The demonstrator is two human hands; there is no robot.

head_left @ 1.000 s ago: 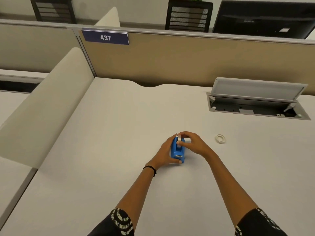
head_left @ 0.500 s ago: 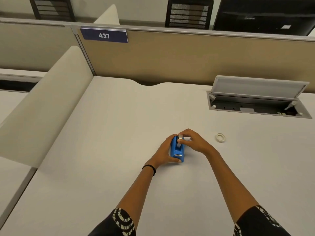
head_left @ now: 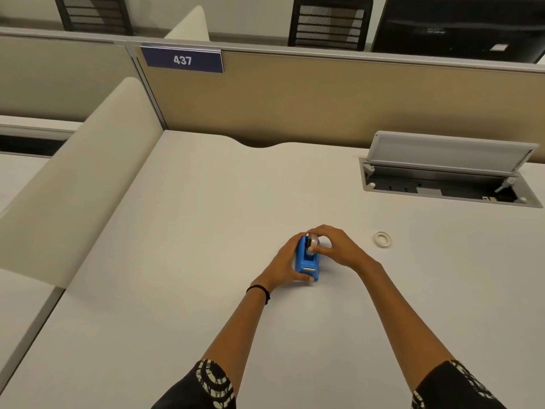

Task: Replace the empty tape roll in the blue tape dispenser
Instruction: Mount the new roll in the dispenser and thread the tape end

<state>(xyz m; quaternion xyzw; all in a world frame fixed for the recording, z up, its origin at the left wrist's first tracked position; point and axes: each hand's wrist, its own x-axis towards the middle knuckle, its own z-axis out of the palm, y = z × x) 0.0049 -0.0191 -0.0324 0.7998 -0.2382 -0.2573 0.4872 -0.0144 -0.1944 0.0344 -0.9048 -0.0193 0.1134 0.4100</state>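
Observation:
The blue tape dispenser (head_left: 307,262) stands on the white desk (head_left: 206,231) near the middle. My left hand (head_left: 283,265) wraps its left side, thumb at the front corner. A tape roll (head_left: 312,242) sits at the top rear of the dispenser, pinched by the fingers of my right hand (head_left: 336,246), which covers the dispenser's right side. A second white ring, a tape roll (head_left: 382,239), lies flat on the desk to the right, apart from both hands.
An open cable hatch (head_left: 448,184) with a raised lid is sunk in the desk at the back right. A tan partition (head_left: 324,98) with a "437" sign (head_left: 182,59) closes the back; a cream divider (head_left: 73,178) lines the left side.
Both hands stay on the dispenser. My right hand's fingers have shifted over the roll at the top of the dispenser; the roll shows more clearly now. The loose ring has not moved.

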